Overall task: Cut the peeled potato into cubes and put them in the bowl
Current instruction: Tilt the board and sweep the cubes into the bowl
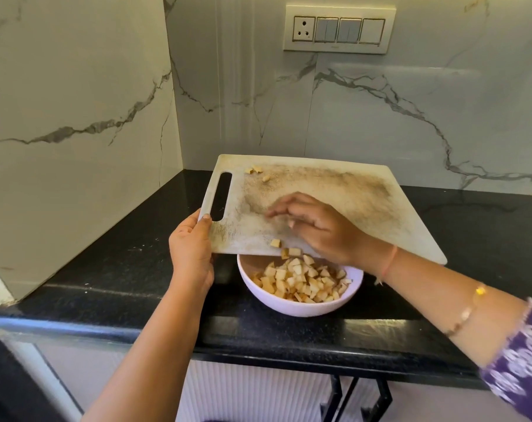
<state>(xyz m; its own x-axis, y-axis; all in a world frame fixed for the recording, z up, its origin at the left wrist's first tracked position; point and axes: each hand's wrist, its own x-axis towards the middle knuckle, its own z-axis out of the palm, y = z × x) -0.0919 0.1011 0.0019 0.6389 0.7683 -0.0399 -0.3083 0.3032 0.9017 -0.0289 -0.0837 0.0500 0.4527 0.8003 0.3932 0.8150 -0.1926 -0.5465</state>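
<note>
— So, what's the count?
— 1 bowl (301, 307), 1 cutting board (335, 190). Potato cubes: 3 stuck at the board's far left corner (257, 169), approx 3 at its near edge (276, 243), the rest heaped in the bowl (301, 281), too many to count.
— How do they look?
— Small, uneven, pale yellow w/ browned faces.
— And the board?
— Stained brown mid-board, tilted, near edge over the bowl's rim. The bowl sits on the black counter (106, 269).
— Hands?
— The left hand (191, 248) grips the board's near left corner, thumb on top. The right hand (316, 226) lies on the board just above the near-edge cubes, fingers stretched out, holding nothing. Blurred, tho.
</note>
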